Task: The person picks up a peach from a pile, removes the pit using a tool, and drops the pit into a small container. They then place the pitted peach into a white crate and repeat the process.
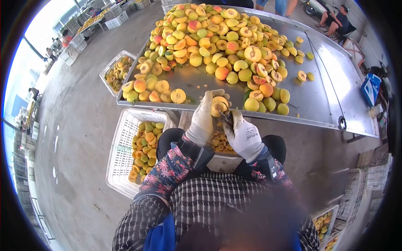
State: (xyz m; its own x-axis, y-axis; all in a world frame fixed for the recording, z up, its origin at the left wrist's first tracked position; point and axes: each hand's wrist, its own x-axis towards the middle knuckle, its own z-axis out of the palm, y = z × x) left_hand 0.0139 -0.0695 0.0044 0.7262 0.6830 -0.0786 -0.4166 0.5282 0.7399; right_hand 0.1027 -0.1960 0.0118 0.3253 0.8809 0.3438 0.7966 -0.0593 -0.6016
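My left hand (202,120), in a white work glove, is closed around a cut peach half (219,106) with its cut face turned up. My right hand (244,134), gloved too, grips a small metal pitting tool (226,114) whose tip is at the peach's lower right edge. Most of the tool is hidden in the fingers. Both hands are just in front of the near edge of a metal table (312,106). A large heap of whole and halved peaches (209,42) lies on it.
A white crate (118,154) of peach halves stands at my left, and another crate (118,69) beside the table. Between my knees, a container holds orange pieces (221,142). A dark cord (324,67) crosses the table at right. A person (338,21) sits beyond it.
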